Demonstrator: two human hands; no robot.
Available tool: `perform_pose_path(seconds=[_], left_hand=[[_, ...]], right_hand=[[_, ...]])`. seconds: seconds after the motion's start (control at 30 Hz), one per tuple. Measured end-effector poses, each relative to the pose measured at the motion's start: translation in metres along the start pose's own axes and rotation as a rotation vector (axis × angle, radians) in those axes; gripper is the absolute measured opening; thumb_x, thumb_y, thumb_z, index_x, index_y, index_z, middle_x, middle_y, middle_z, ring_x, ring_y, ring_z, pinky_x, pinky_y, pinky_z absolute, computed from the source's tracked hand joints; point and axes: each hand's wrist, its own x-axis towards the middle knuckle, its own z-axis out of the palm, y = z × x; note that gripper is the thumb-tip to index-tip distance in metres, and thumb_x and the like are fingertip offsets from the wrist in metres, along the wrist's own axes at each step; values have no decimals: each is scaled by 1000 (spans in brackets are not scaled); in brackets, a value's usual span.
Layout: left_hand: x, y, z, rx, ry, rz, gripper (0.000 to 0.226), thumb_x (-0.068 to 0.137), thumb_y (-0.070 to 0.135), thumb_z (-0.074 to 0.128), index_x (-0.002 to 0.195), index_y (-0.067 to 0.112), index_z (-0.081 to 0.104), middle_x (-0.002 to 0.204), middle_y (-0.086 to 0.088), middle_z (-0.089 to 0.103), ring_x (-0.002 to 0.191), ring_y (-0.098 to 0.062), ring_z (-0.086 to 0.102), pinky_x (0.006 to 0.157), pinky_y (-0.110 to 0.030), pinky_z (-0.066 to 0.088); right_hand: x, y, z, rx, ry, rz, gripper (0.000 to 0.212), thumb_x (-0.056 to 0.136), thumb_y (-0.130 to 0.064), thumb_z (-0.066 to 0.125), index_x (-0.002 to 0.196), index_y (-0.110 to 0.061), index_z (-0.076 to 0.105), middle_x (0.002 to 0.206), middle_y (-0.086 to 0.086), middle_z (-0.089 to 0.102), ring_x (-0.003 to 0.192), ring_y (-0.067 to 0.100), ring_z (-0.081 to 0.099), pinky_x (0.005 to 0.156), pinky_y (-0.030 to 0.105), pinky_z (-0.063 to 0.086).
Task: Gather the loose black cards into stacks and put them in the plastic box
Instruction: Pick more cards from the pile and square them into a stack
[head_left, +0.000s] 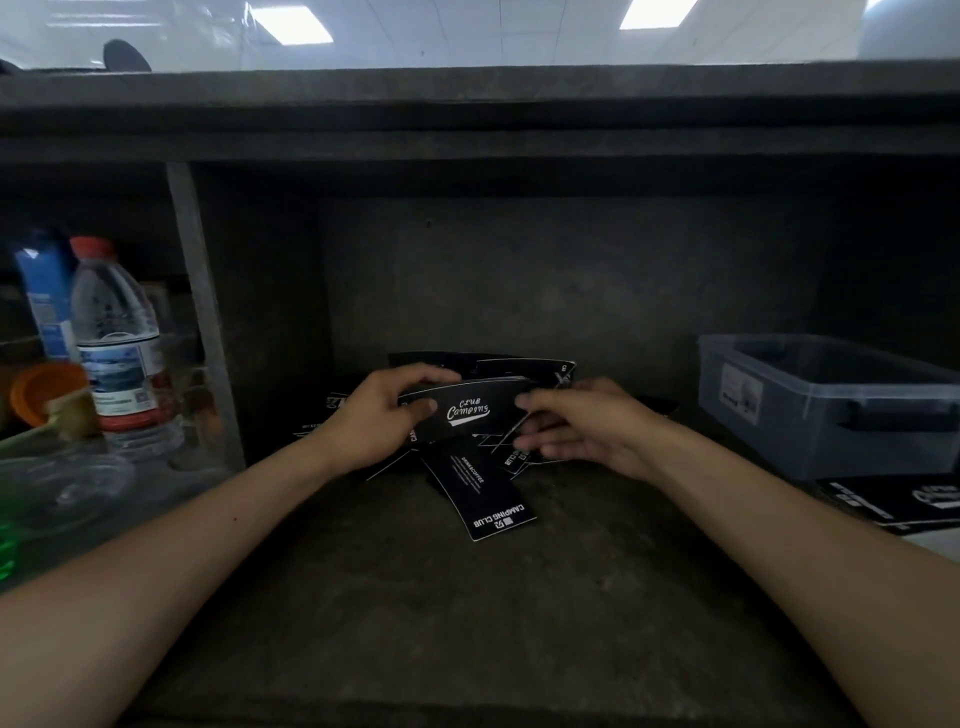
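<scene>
A red-capped water bottle (117, 343), a blue carton (47, 301) and an orange cup (44, 389) crowd the left bay of a dark shelf unit, behind a clear glass bowl (67, 488) and beside an upright divider (200, 312). In the middle bay, a person's left hand (384, 421) grips the left end of a stack of black cards (467, 410), thumb on its printed face and fingers curled over its top edge, holding it just above the shelf floor. The top card reads "Camping Club". Beneath and behind the stack, loose cards (488, 493) lie scattered and overlapping on the shelf, one angled toward the camera. The right hand (582, 431), blurred, pinches the stack's right end, thumb on top and fingers curled below. To the right, well apart from the cards, a translucent plastic box (831, 405) stands open on the shelf, what it holds unclear. A further black printed card (893, 501) lies flat just in front of it.
</scene>
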Motion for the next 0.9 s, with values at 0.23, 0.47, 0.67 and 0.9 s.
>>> perform_pose_path(seconds=[0.23,0.47,0.67,0.9], left_hand=[[-2,3,2,-79,-40,-48,30,90,19,71,119,28,66,107,10,71,96,1,69,73,-14,55],[-5,3,4,-7,-32,64,43,79,19,82,119,22,66,108,5,72,98,-5,70,78,-18,57],[-6,7,5,-18,-45,63,47,75,21,85,118,24,65,109,5,71,98,-4,69,77,-16,56],[-3,0,2,93,-9,81,35,89,8,71,121,23,65,113,12,67,102,6,63,81,-9,52]], right_hand=[[1,1,3,130,-100,27,22,94,-12,64,116,-8,62,101,11,76,88,23,75,56,25,56],[8,10,-6,-622,470,-258,49,59,-41,93,91,-26,59,101,-2,62,92,16,62,82,35,53],[9,9,-7,-693,489,-249,61,55,-51,92,94,-29,52,106,-4,50,96,14,55,83,32,50],[9,4,-4,-460,260,-391,20,85,-9,75,82,-22,60,89,8,70,71,20,71,71,38,62]])
